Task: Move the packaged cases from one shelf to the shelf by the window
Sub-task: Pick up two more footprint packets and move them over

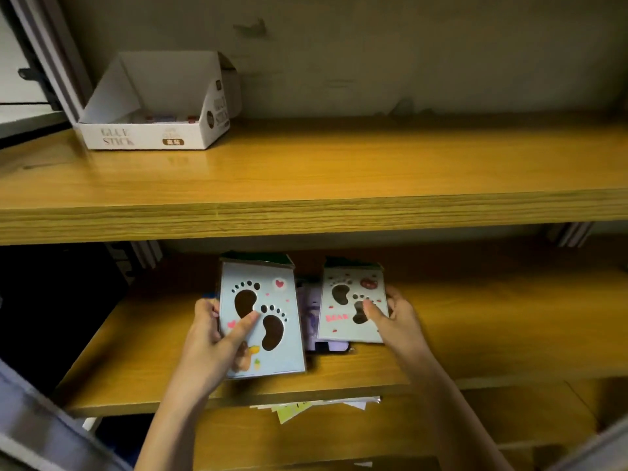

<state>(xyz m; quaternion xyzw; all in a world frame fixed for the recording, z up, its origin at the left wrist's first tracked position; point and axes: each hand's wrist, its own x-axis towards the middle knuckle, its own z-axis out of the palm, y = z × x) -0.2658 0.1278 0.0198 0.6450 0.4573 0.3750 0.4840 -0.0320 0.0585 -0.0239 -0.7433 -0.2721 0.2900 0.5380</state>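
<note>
Two packaged cases are held over the middle shelf [475,334], one in each hand. The left hand [210,338] is clamped on the left case [261,317], with the thumb laid across its front and the fingers wrapped behind its left edge; this case is pale blue, printed with two dark footprints and small hearts, and is tilted up toward the camera, its lower edge near the shelf's front lip. The right hand [396,317] is closed on the right case [351,304], thumb on the front and fingers behind the right edge; a similar footprint print and a pink word can be made out, though the picture is blurred there. Between and beneath the two cases a pile of further cases [319,334], partly purple, is seen lying on the same shelf. On the top shelf [339,171], at its left end, an open white glue stick box [153,130] is set beside a window frame [44,56]. Below the middle shelf, some papers [306,407] are seen sticking out over a lower board.
</note>
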